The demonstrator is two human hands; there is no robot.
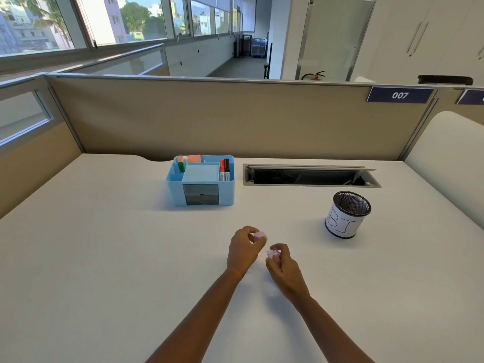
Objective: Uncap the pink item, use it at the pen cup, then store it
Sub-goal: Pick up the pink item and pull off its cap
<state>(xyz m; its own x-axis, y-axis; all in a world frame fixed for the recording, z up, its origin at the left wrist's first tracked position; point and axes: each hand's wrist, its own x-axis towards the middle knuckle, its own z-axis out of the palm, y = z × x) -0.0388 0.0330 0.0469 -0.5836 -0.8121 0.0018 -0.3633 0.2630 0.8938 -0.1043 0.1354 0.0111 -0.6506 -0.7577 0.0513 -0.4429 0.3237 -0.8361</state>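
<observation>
My left hand [245, 248] pinches a small pink cap [259, 235] between thumb and fingers, just above the desk. A little to the right and nearer to me, my right hand [282, 267] grips the pink item's body [272, 254], mostly hidden by the fingers. The two pink parts are apart, with a small gap between them. The black mesh pen cup [347, 214], wrapped in white paper with hand-drawn letters, stands at the right, well beyond my right hand.
A blue desk organizer [201, 180] with markers, sticky notes and two small grey drawers stands at the back centre. An open cable hatch [310, 175] lies in the white desk [104, 258] behind the cup. A beige partition closes the far edge.
</observation>
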